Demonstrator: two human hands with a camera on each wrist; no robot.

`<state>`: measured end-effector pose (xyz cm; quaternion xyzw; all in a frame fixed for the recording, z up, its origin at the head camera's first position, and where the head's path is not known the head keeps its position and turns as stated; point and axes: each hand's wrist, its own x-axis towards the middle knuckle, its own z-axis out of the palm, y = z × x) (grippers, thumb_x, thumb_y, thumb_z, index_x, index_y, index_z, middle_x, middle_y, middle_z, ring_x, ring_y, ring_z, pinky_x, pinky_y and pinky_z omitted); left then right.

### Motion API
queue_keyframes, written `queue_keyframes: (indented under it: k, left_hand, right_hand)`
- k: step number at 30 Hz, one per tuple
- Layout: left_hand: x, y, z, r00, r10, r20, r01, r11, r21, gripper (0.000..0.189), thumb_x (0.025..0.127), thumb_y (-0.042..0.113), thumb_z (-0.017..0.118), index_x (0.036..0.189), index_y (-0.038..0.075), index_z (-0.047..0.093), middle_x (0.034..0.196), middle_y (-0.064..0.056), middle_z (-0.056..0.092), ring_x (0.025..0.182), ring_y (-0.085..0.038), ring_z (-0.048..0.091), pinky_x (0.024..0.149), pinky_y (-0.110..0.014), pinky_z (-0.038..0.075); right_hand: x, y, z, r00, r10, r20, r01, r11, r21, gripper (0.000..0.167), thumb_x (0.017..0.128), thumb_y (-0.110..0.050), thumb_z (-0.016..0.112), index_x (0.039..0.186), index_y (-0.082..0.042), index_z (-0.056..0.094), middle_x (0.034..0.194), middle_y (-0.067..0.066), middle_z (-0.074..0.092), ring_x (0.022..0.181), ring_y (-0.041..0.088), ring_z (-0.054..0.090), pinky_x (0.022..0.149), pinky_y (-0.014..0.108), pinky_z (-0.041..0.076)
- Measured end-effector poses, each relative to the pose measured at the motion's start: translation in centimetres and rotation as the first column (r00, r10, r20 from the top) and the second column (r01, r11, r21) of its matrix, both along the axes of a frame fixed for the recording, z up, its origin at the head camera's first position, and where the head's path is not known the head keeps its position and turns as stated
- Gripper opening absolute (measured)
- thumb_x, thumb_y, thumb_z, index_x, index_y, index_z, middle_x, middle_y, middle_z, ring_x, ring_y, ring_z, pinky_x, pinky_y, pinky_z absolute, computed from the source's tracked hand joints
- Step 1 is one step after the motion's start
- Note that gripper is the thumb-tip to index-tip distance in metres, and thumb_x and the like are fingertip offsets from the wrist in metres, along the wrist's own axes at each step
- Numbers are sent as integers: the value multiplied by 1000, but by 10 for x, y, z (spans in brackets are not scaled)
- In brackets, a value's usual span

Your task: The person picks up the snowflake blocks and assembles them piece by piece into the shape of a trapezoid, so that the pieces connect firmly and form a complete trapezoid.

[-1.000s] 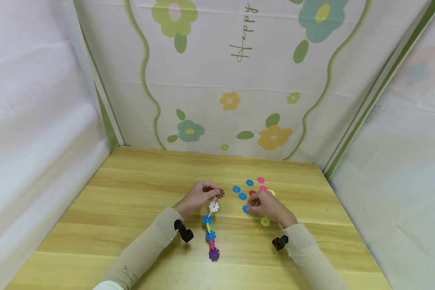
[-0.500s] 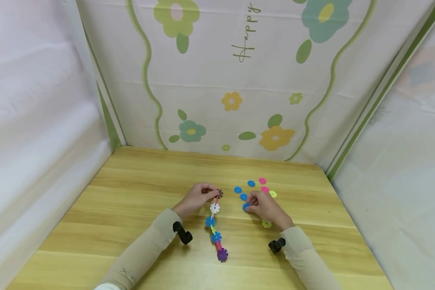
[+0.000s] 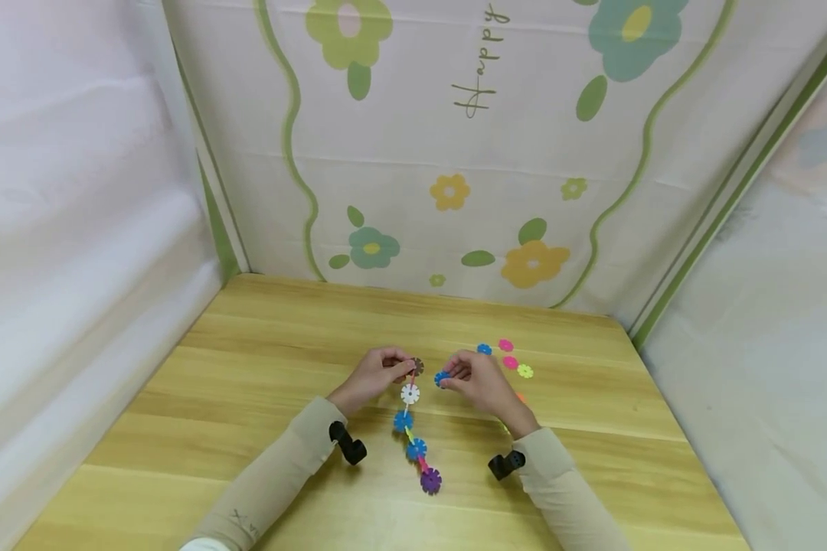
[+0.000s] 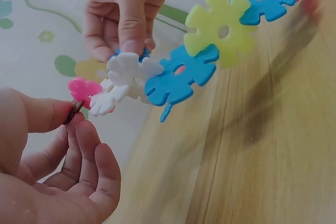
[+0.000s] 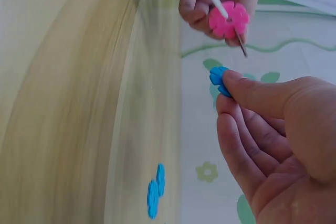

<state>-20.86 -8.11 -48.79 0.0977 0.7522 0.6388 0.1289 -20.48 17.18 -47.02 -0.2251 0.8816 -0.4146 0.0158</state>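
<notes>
My left hand [image 3: 379, 373] pinches a brown notched plastic disc [image 3: 419, 367] between thumb and finger. From it hangs a chain of interlocking snowflake discs: a pink disc [image 4: 83, 89], a white disc [image 3: 410, 393], a blue disc [image 3: 403, 421], a yellow-green disc [image 4: 223, 31] and others. A purple disc [image 3: 430, 480] ends the chain nearest my body. To the right, my right hand [image 3: 484, 383] holds a single blue disc [image 5: 218, 80] by thumb and fingertips. A small gap separates this disc from the brown one.
Loose discs lie on the wooden table [image 3: 282, 321] behind and beside my right hand, among them a pink disc [image 3: 506, 345] and a yellow-green disc [image 3: 525, 371]. The right wrist view shows blue discs [image 5: 153, 199] on the table. A flowered cloth [image 3: 386, 145] rises behind.
My right hand has lifted a blue disc from among the loose ones and carried it left towards my left hand. The chain's purple end has swung right.
</notes>
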Motion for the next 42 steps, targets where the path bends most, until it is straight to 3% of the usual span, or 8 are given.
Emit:
queue_keyframes:
  k: [15,18,24,30,33,38,42]
  left_hand:
    - [0,0,3,1000,-5,-16,6,1000,16,19,107,22,65,113,6,72,108,-8,72,100,-31,66,91,-44,57]
    - [1,1,4,1000,5,-22,-5,1000,16,17,106,20,66,111,5,73,104,-8,72,95,-28,65,89,-43,57]
    - [5,3,4,998,40,-47,-39,999,16,14,105,16,67,103,3,74,97,-11,72,83,-22,61,79,-40,54]
    - [8,3,6,997,33,-74,-34,999,-11,13,105,14,67,100,3,74,95,-10,73,87,-41,63,74,-43,54]
    - [8,1,6,997,18,-81,-20,999,-25,13,105,14,67,100,4,74,96,-11,72,88,-42,61,73,-39,52]
    - [8,-2,6,997,-5,-75,1,999,-46,13,106,16,66,102,7,74,103,-12,74,90,-38,62,75,-39,51]
    - [9,-5,6,998,6,-59,-7,1000,-30,14,106,16,65,103,7,75,103,-10,74,90,-35,61,77,-41,50]
  right_hand:
    - [8,-29,5,981,36,-191,-43,999,-34,12,90,-5,83,96,-8,73,88,1,76,76,6,71,72,19,60]
    - [9,-33,1,955,48,-292,-55,998,-16,11,89,-2,83,94,-7,74,86,3,77,74,8,73,71,17,60]
    - [14,-39,-5,874,48,-483,-40,999,28,10,89,0,83,91,-5,75,83,5,77,73,12,74,68,17,60]
    - [18,-43,-7,822,38,-568,-21,999,36,14,87,1,85,88,-6,73,81,3,76,71,11,72,66,19,60]
    - [17,-39,-7,844,90,-529,-65,996,65,13,89,-3,84,92,-7,72,84,1,75,75,9,72,70,20,61]
    - [9,-17,4,917,188,-351,-149,980,136,19,90,-13,85,104,-8,74,96,2,77,85,9,74,77,24,63]
    - [-6,5,19,955,166,-245,-116,972,205,23,90,-13,85,109,-5,74,100,9,77,88,14,74,81,32,64]
